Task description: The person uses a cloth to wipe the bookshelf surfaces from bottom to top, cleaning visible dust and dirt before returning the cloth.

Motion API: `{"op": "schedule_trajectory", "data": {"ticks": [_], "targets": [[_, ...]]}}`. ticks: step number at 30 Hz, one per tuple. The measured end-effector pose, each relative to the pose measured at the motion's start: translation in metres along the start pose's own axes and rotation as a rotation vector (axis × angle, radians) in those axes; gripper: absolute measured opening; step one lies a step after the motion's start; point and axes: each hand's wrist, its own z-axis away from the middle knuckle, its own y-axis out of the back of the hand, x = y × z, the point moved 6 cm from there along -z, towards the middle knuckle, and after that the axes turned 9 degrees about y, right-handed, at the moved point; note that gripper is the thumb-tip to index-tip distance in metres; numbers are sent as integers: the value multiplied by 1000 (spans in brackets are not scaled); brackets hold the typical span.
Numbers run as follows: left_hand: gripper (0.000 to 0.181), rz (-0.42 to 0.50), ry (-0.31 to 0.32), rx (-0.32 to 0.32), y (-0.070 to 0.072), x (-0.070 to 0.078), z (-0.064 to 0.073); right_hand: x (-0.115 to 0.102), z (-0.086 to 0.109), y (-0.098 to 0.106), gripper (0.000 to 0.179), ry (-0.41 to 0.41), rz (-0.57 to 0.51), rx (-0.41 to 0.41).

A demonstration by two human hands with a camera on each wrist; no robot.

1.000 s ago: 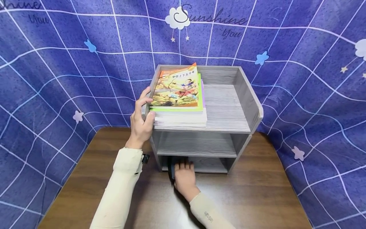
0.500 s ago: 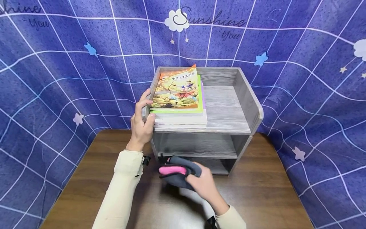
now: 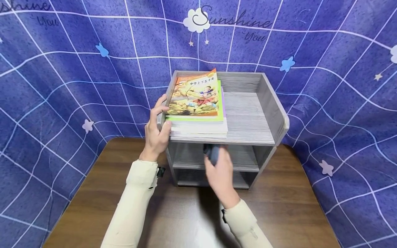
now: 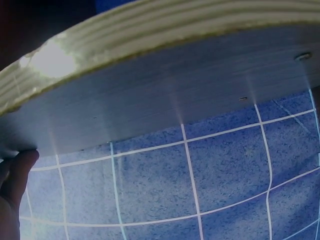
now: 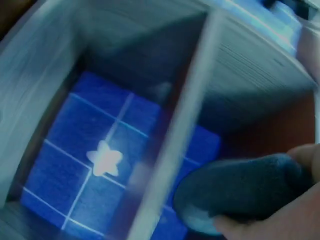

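Note:
My left hand (image 3: pixel 156 134) grips the upper left side panel (image 3: pixel 162 118) of a grey wood-grain shelf unit (image 3: pixel 248 113), its thumb beside the books. In the left wrist view, a fingertip (image 4: pixel 27 160) lies against that panel. My right hand (image 3: pixel 221 174) holds a dark grey, rounded, soft-looking item (image 5: pixel 240 187) at the opening of the middle compartment, partly under the top shelf. The fingers hide part of the item, and motion blurs it. A stack of books (image 3: pixel 195 100) lies on the left of the top shelf, an illustrated cover uppermost.
The middle shelf board (image 3: pixel 186 166) divides two front-facing compartments. On the right, the raised side panel (image 3: pixel 274 106) bounds the top shelf. The unit stands on a brown wooden table (image 3: pixel 279 206) before a blue star-patterned cloth (image 3: pixel 124 69).
My right hand was in the bottom compartment, drew out the dark grey item, whose pink part showed, and moved up to the middle compartment. My left hand stays on the side panel.

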Motion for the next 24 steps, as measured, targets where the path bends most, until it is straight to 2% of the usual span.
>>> {"op": "schedule_trajectory", "data": {"ticks": [3, 5, 7, 8, 12, 17, 22, 24], "targets": [[37, -3, -3, 5, -1, 0, 0, -12, -1, -41, 51, 231, 163, -248], [37, 2, -5, 7, -1, -1, -1, -21, 4, -63, 68, 357, 248, -397], [38, 0, -11, 6, -3, 0, -1, -30, 8, -79, 83, 445, 345, -476], [38, 2, -15, 5, -3, 0, -2, -34, 10, -84, 87, 463, 390, -503], [37, 5, -22, 8, -5, 1, -3, -43, 4, -97, 107, 452, 526, -532], [37, 9, -21, 16, -5, 1, -3, -45, -4, -109, 123, 461, 573, -548], [37, -1, -9, 12, -4, 1, -1, -41, 1, -117, 128, 531, 646, -503], [37, -5, -10, 14, -3, 1, -1, -40, 4, -119, 118, 565, 666, -452]]}}
